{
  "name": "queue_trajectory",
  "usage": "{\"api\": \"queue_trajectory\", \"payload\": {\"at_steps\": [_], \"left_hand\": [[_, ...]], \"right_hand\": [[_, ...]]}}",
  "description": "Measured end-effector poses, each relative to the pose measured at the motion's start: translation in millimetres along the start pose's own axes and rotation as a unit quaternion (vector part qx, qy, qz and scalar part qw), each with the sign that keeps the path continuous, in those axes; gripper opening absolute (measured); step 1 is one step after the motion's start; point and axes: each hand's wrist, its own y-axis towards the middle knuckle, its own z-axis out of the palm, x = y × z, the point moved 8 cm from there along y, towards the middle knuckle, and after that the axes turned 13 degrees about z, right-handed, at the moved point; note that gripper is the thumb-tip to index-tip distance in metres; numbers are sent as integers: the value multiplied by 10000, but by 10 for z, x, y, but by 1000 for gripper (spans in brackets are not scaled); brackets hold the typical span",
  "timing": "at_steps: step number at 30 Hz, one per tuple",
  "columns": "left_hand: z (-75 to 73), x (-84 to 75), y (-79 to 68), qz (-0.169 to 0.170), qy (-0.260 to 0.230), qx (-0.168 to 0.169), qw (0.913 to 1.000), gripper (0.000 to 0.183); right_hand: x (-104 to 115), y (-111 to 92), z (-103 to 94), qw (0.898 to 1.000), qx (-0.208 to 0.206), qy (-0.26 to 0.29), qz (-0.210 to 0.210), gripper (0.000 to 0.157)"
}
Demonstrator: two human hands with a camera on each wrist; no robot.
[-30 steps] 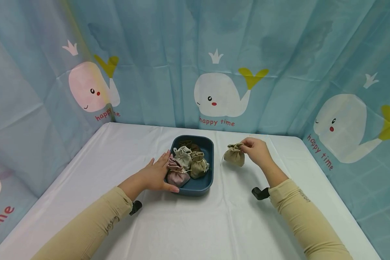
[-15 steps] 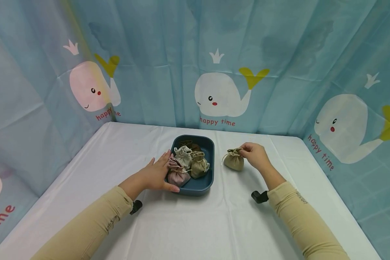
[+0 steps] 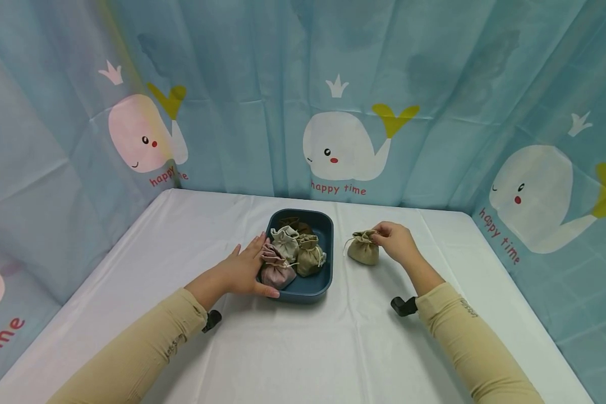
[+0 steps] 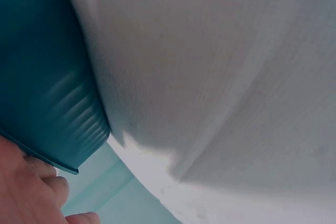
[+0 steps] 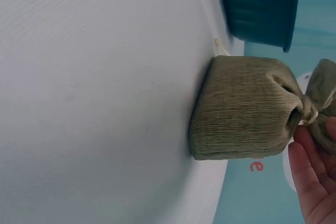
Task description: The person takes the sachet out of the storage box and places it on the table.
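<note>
An olive drawstring pouch (image 3: 363,252) stands on the white cloth to the right of a dark blue bin (image 3: 303,299). My right hand (image 3: 396,240) pinches its gathered neck; the right wrist view shows the fingers at the tied top of the pouch (image 5: 241,111). Against the bin's left side rests my left hand (image 3: 239,272), fingers spread and straight along the rim. Inside the bin sit a pinkish pouch (image 3: 278,275), a pale grey pouch (image 3: 285,243), another olive pouch (image 3: 309,261) and darker brown cloth (image 3: 303,228) at the back, partly hidden.
A white cloth (image 3: 293,353) covers the table. Light blue curtains (image 3: 242,101) printed with whales stand behind it and along both sides. Black mounts show at the left wrist (image 3: 211,321) and the right wrist (image 3: 404,306).
My right hand has lowered the olive pouch slightly onto the cloth and still holds its neck. The left hand and the bin have stayed in place.
</note>
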Motion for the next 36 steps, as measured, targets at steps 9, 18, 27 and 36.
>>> {"api": "queue_trajectory", "payload": {"at_steps": [9, 18, 27, 36], "left_hand": [[-13, -13, -6, -10, -13, 4, 10000, 124], [-14, -19, -10, -20, -21, -3, 10000, 124], [-20, -27, -12, -7, 26, 0, 10000, 123], [-5, -12, -13, -64, 91, 7, 9999, 124]], "right_hand": [[30, -6, -89, 9995, -176, -228, -139, 19], [22, -12, -156, 10000, -18, -7, -32, 26], [103, -28, -239, 9994, -88, 188, -278, 26], [248, -46, -286, 9987, -111, 223, -437, 26]]}}
